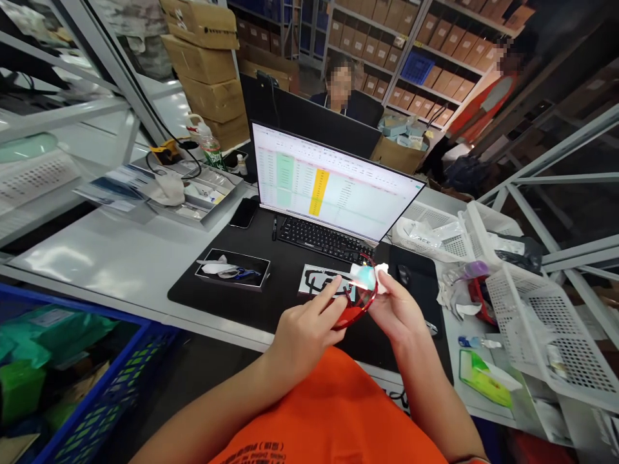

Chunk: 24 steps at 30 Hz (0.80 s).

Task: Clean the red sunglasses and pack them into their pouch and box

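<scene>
My left hand [307,328] grips a red curved band [352,316] by its near side, thumb beneath and fingers on top. The band forms a loop, and a bright bluish-white glow shows at its far part; its exact kind cannot be made out. My right hand [397,306] is closed round the other side, pinching a crumpled white cloth or tissue [382,274] against the band. Below the hands, a flat white box with a black printed picture [314,280] lies on the black desk mat [285,309], partly hidden by my left fingers.
A monitor [333,183] with a spreadsheet stands behind a keyboard [324,240]. To the left are an open black box [232,269], a phone [244,212] and a grey tray [207,216]. White baskets [551,328] line the right; a blue crate [111,399] stands lower left. Two people are beyond.
</scene>
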Tool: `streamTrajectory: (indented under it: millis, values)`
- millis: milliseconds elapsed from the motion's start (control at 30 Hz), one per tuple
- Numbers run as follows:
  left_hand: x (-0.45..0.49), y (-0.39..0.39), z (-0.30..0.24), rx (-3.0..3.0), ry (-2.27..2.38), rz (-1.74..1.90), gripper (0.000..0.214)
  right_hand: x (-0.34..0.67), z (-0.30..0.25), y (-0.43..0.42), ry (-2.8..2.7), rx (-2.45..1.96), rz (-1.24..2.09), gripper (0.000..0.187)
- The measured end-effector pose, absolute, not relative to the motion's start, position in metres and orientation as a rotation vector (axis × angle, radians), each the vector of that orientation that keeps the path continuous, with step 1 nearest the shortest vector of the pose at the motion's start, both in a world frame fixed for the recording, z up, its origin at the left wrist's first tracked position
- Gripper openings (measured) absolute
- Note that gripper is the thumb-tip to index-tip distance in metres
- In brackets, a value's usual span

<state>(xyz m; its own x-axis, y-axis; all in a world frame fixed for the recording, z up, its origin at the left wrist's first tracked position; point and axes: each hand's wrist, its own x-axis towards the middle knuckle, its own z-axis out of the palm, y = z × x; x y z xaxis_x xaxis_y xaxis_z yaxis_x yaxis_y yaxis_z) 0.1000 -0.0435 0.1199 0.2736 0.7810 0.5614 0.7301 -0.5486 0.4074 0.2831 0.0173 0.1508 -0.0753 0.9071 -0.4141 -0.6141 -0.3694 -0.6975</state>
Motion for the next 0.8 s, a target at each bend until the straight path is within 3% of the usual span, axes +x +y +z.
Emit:
streamTrajectory:
  millis: [133, 267, 400, 667, 800]
  values:
    - [0.101, -0.041, 0.121, 2.247, 1.560, 1.330, 0.027, 0.297, 0.136, 0.015, -0.377, -1.032, 1.535, 0.029]
    - [0.104, -0.037, 0.127, 2.022, 1.626, 1.518, 0.029, 0.308, 0.116, -0.007, -0.731, -1.084, 1.397, 0.026]
    - [0.110, -0.033, 0.133, 1.881, 1.581, 1.614, 0.036, 0.305, 0.102, -0.032, -1.170, -1.213, 1.251, 0.040]
    - [0.111, -0.038, 0.146, 1.913, 1.567, 1.706, 0.035, 0.293, 0.110, -0.041, -1.565, -1.057, 0.964, 0.038]
    - [0.114, -0.041, 0.147, 1.858, 1.531, 1.818, 0.040, 0.283, 0.117, -0.039, -1.711, -0.973, 0.657, 0.034]
